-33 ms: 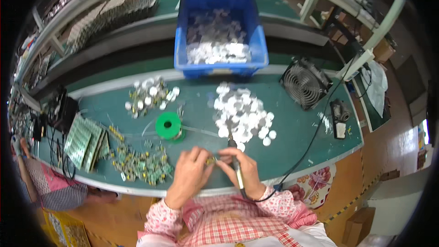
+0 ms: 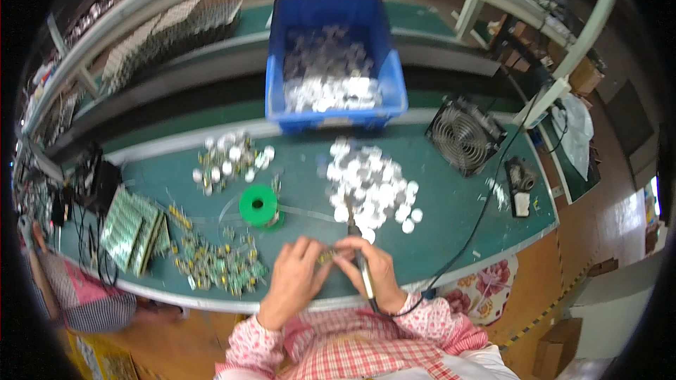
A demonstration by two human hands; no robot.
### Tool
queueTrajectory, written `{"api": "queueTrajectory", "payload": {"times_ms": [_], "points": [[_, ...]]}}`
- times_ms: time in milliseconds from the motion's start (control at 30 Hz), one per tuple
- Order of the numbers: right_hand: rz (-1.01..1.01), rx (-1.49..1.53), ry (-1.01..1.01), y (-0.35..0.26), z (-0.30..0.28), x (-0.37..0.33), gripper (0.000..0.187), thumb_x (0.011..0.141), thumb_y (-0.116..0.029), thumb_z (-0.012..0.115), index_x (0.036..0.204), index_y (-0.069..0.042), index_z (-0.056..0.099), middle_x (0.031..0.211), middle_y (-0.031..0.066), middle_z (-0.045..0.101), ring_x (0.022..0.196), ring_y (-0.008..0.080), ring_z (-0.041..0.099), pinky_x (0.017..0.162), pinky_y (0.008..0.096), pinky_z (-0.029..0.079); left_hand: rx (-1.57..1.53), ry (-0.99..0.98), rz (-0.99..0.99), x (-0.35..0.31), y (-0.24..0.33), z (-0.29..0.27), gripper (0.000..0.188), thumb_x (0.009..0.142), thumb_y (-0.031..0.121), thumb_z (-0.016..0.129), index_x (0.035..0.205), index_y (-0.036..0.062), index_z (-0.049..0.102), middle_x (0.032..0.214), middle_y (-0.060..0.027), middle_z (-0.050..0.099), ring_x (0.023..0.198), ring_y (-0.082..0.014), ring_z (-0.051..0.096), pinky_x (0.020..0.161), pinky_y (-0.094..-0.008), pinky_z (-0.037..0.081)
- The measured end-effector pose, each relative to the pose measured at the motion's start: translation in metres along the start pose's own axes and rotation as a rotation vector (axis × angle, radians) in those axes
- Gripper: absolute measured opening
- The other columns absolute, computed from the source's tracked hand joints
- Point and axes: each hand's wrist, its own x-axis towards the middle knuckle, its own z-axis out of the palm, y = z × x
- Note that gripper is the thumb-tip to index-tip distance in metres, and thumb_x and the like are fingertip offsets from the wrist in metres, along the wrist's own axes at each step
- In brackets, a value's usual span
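So the small yellowish part [image 2: 326, 257] was right in the middle of things, between the two hands near the front edge of the desk [image 2: 451, 232]. The left hand [image 2: 292, 271] was closest to it, fingers pinched together on its left side, so the part lay just right of that palm. It looked slanted, but the fingers hid too much for me to call its long axis.

The right hand [image 2: 372, 267] had its fingers curled around a pen-shaped tool [image 2: 367, 281], and its fingertips came right up to the part. Couldn't tell if they were touching it. The tool's long axis ran away from the body and a bit left, front end toward the loose white discs [image 2: 370, 183], with a black cord [image 2: 486, 214] off the back.

As for containers, there was really just the blue bin [image 2: 336, 119] at the far side, with a load of silvery-white discs [image 2: 331, 95] inside. The green spool [image 2: 258, 205] sat ahead and left of the hands, and a heap of little green boards [image 2: 225, 260] was left of the left hand.
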Motion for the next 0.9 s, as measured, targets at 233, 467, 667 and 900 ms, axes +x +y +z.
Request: {"api": "queueTrajectory", "payload": {"times_ms": [233,467,667,900], "points": [[-0.077,0.016,0.124,0.008,0.001,-0.010,0.021,0.080,0.001,0.068,0.100,-0.003,0.061,0.085,0.0102,0.066,0.073,0.0226,0.066,0.064,0.0309,0.051,-0.318,-0.053,-0.138,-0.011,0.001,0.003,0.029,0.076,0.013,0.074,0.105,0.0069,0.069,0.090,-0.0095,0.066,0.072,-0.0217,0.065,0.068,-0.0318,0.051],[-0.192,-0.161,0.177,0.009,0.000,-0.010,0.025,0.075,0.004,0.069,0.096,-0.005,0.062,0.080,0.0100,0.065,0.073,0.0271,0.064,0.063,0.0344,0.051,-0.780,0.003,-0.444,-0.020,0.000,0.027,0.024,0.082,0.007,0.070,0.104,0.0007,0.068,0.092,-0.0117,0.069,0.082,-0.0156,0.067,0.075,-0.0267,0.051],[-0.104,-0.147,0.218,0.012,-0.015,-0.006,0.021,0.076,0.005,0.068,0.093,-0.004,0.062,0.080,0.0115,0.064,0.070,0.0263,0.064,0.060,0.0324,0.049,-0.132,0.212,-0.273,-0.012,-0.007,0.010,0.030,0.076,0.006,0.071,0.105,0.0031,0.065,0.100,-0.0112,0.066,0.093,-0.0256,0.063,0.084,-0.0345,0.046],[0.054,0.048,0.153,0.006,-0.020,-0.020,0.019,0.083,0.002,0.068,0.098,-0.001,0.056,0.090,0.0100,0.067,0.081,0.0133,0.066,0.069,0.0249,0.054,-0.491,0.005,-0.227,-0.010,0.027,0.012,0.042,0.078,0.015,0.074,0.115,0.0019,0.058,0.106,-0.0142,0.063,0.091,-0.0251,0.062,0.080,-0.0348,0.050]]}}
